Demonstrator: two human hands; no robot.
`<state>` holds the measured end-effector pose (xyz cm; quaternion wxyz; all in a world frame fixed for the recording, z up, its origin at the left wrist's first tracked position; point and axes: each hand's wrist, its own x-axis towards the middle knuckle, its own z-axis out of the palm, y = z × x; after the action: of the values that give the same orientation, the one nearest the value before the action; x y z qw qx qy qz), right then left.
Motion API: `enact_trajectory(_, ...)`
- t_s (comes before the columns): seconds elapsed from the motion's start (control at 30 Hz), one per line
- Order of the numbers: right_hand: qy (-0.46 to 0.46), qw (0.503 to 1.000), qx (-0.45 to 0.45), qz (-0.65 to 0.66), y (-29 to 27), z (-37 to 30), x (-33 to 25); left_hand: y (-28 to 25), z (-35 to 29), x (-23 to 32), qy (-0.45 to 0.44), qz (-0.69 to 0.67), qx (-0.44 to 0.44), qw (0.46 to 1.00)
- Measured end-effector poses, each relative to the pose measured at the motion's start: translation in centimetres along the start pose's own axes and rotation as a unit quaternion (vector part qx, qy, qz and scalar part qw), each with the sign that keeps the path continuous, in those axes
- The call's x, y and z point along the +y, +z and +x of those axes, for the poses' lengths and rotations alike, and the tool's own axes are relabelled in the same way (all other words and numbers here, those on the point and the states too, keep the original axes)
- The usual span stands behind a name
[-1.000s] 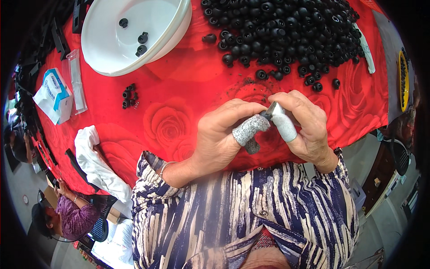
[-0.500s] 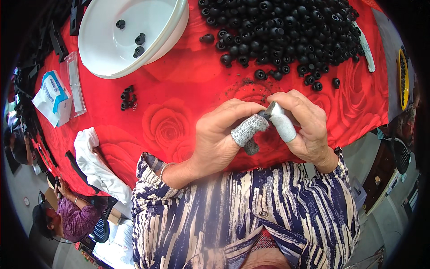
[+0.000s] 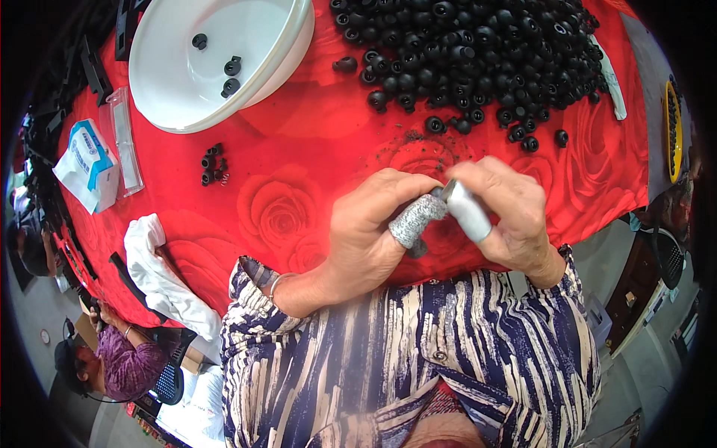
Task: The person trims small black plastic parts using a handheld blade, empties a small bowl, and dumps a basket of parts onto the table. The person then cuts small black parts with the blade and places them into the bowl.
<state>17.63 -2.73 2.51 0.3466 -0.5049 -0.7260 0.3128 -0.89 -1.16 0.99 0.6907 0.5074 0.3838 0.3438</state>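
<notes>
Over the near middle of the table my two hands meet. My left hand (image 3: 367, 228), with grey speckled covers on its fingers, pinches a small black part (image 3: 438, 192), mostly hidden by the fingers. My right hand (image 3: 515, 213), its thumb wrapped in white, grips a short metal blade (image 3: 449, 189) whose edge is against that part. Beyond the hands, dark crumbs (image 3: 414, 138) are scattered on the cloth. A large heap of round black plastic parts (image 3: 470, 60) lies at the far right, several loose at its near edge.
A white basin (image 3: 179, 119) with 3 black parts inside stands far left. Near it lie small black pieces (image 3: 209, 164), a blue-and-white packet (image 3: 88, 160) and a clear plastic case (image 3: 125, 142). A white cloth (image 3: 160, 276) rests on the red tablecloth (image 3: 276, 201). Another person (image 3: 127, 358) sits lower left.
My right hand has shifted slightly and tilted, its fingers blurred, and the blade has turned against the black part. My left hand has rolled a little and keeps its pinch.
</notes>
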Motion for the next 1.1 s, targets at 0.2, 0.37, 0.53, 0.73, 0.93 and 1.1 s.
enact_trajectory(0.2, 0.041, 0.998, -0.011, 0.036, -0.4, 0.1, -0.4, 0.1, 0.3, 0.3, -0.019, -0.064, 0.002, 0.998)
enact_trajectory(0.37, 0.077, 0.993, 0.050, 0.077, -0.9, 0.0, -0.6, -0.8, 0.6, -0.2, -0.026, -0.089, -0.037, 0.995)
enact_trajectory(0.53, -0.070, 0.997, 0.039, 0.022, -0.2, 0.5, -0.4, -0.6, 0.4, -0.3, -0.107, -0.228, -0.068, 0.966)
enact_trajectory(0.73, -0.212, 0.974, 0.070, -0.029, 0.7, 0.1, 0.5, -0.8, 0.5, -1.3, -0.249, -0.364, -0.112, 0.891)
enact_trajectory(0.93, -0.299, 0.949, 0.073, -0.065, 0.3, -0.3, 1.3, -0.8, 0.6, -0.9, -0.236, -0.382, -0.104, 0.887)
enact_trajectory(1.1, -0.278, 0.954, 0.101, -0.049, 0.8, -0.3, 1.0, -0.9, 0.5, -0.9, -0.203, -0.377, -0.127, 0.895)
